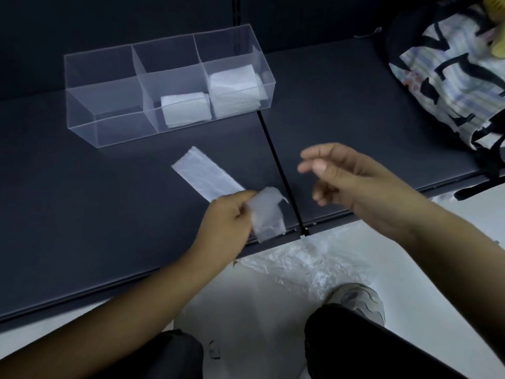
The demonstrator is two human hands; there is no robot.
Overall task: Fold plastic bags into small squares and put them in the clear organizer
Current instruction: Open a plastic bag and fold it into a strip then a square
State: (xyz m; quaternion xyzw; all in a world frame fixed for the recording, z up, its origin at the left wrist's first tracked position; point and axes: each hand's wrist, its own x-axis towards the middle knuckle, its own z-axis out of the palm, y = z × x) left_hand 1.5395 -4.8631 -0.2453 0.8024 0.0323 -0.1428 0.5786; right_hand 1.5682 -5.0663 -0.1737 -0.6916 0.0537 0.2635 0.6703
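Observation:
A white plastic bag [207, 175] folded into a long strip lies on the dark shelf [82, 201]. My left hand [226, 217] pinches the strip's near end, which is lifted and turned over. My right hand [347, 179] hovers to the right above the shelf, fingers loosely curled, holding nothing. The clear organizer [114, 105] with three compartments stands at the back. Its middle compartment holds a folded bag [185, 109], its right one a stack of folded bags [235, 90], and the left one shows nothing inside.
A patterned backpack [459, 77] sits at the right end of the shelf. Crumpled clear plastic bags [295, 265] lie on the white floor below the shelf edge, beside my shoe [358, 299]. A black seam [278, 170] divides the shelf.

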